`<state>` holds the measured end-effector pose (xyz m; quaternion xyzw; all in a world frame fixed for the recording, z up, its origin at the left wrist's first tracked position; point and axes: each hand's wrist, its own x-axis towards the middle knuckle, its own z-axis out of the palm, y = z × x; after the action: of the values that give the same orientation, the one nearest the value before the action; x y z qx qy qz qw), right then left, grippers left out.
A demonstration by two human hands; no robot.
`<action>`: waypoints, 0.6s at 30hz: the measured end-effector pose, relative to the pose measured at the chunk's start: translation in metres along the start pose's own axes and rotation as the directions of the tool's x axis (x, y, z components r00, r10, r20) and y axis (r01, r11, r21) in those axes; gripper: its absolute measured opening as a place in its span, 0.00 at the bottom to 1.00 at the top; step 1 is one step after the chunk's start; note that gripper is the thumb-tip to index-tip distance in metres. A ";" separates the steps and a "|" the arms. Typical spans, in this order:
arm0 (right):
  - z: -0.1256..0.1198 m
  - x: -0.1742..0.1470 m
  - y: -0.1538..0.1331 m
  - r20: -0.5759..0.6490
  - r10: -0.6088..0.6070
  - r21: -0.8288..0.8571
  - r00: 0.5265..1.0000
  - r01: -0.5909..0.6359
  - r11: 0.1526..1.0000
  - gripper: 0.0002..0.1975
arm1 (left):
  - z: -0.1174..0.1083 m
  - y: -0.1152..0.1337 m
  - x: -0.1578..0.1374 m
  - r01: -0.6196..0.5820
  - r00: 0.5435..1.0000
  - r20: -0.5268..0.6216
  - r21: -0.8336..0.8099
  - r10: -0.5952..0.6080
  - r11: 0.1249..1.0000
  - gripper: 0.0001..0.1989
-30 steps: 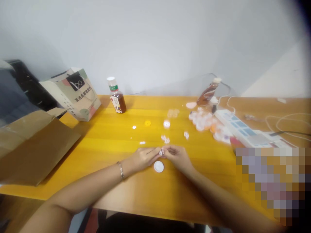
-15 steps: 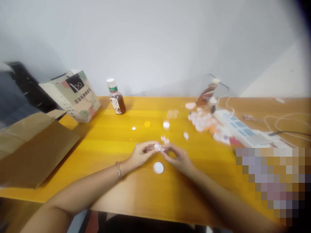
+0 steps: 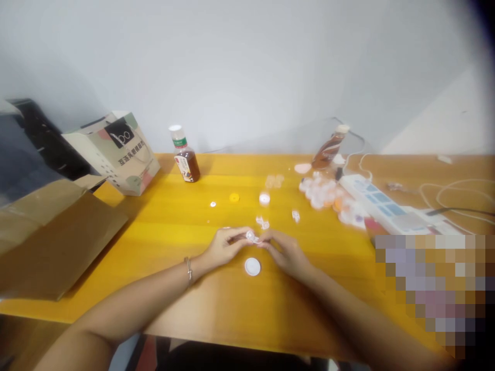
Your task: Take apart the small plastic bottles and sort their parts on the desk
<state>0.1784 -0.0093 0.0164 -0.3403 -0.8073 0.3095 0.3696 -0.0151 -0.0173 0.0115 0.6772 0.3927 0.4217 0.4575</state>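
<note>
Between my fingertips is a small white plastic part (image 3: 250, 236), too blurred to name its kind. My left hand (image 3: 229, 244) pinches it from the left. The fingers of my right hand (image 3: 284, 250) are closed on its right edge. Below the hands a round white disc (image 3: 252, 266) lies flat on the table. Just beyond them rest small white openwork pieces (image 3: 263, 222), with another small white piece (image 3: 296, 215) to the right. Farther back are a white round piece (image 3: 264, 198), a yellow disc (image 3: 234, 197) and a tiny white piece (image 3: 213, 204).
An open cardboard box (image 3: 65, 242) and a paper bag (image 3: 127, 154) stand at left. One dark drink bottle (image 3: 187, 162) is upright; another bottle (image 3: 328, 148) leans at back right. A pile of packaged pieces (image 3: 323, 193) lies beside a white power strip (image 3: 379, 201) with cables.
The white part has turned slightly between my fingers. My right fingers have shifted a little and lie closer together; the things on the table have stayed in place.
</note>
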 end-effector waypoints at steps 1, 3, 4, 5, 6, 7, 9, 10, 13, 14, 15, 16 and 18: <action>-0.002 0.000 0.001 0.003 -0.020 -0.008 1.000 0.020 1.000 0.07 | -0.001 0.000 0.001 0.016 1.000 -0.013 -0.027 -0.016 1.000 0.11; -0.008 0.002 0.004 -0.024 -0.070 -0.038 0.997 0.069 0.997 0.07 | -0.003 -0.003 0.002 0.043 0.997 -0.062 -0.099 -0.049 0.994 0.11; -0.012 0.003 0.006 -0.059 -0.082 -0.061 0.995 0.078 0.995 0.06 | -0.003 -0.005 0.003 0.045 0.994 -0.093 -0.136 -0.058 0.990 0.11; -0.015 0.005 0.009 -0.108 -0.079 -0.087 0.991 0.069 0.994 0.06 | -0.003 -0.007 0.003 0.039 0.991 -0.121 -0.166 -0.059 0.985 0.12; -0.018 0.006 0.012 -0.165 -0.063 -0.110 0.984 0.045 0.993 0.05 | -0.003 -0.008 0.003 0.029 0.989 -0.141 -0.183 -0.055 0.983 0.13; -0.020 0.008 0.016 -0.219 -0.041 -0.130 0.975 0.013 0.991 0.05 | -0.002 -0.010 0.003 0.020 0.987 -0.154 -0.185 -0.049 0.982 0.14; -0.020 0.010 0.021 -0.270 -0.020 -0.162 0.963 -0.025 0.987 0.06 | 0.000 -0.011 0.002 0.011 0.984 -0.173 -0.154 -0.038 0.988 0.15; -0.019 0.011 0.024 -0.255 -0.028 -0.179 0.967 -0.018 0.984 0.06 | 0.000 -0.011 0.001 0.010 0.983 -0.181 -0.127 -0.033 0.992 0.16; -0.012 0.012 0.030 -0.145 -0.087 -0.255 0.986 0.048 0.966 0.08 | 0.001 -0.010 0.000 -0.006 0.980 -0.200 -0.050 -0.004 0.999 0.17; -0.008 0.011 0.032 -0.115 -0.103 -0.287 0.988 0.066 0.956 0.08 | 0.000 -0.010 0.000 -0.019 0.980 -0.200 -0.028 0.013 0.999 0.17; -0.006 0.011 0.034 -0.096 -0.112 -0.319 0.989 0.076 0.945 0.08 | 0.000 -0.009 0.000 -0.031 0.980 -0.195 -0.004 0.030 1.000 0.17; -0.003 0.011 0.036 -0.087 -0.118 -0.349 0.989 0.081 0.934 0.08 | -0.001 -0.009 0.000 -0.042 0.981 -0.187 0.023 0.046 0.999 0.17; 0.000 0.011 0.041 -0.078 -0.122 -0.392 0.990 0.082 0.916 0.07 | -0.001 -0.009 0.001 -0.056 0.984 -0.167 0.072 0.068 0.996 0.17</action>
<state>0.1860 0.0227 -0.0100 -0.3791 -0.8496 0.1067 0.3508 -0.0171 -0.0139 0.0037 0.6658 0.4229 0.4784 0.3860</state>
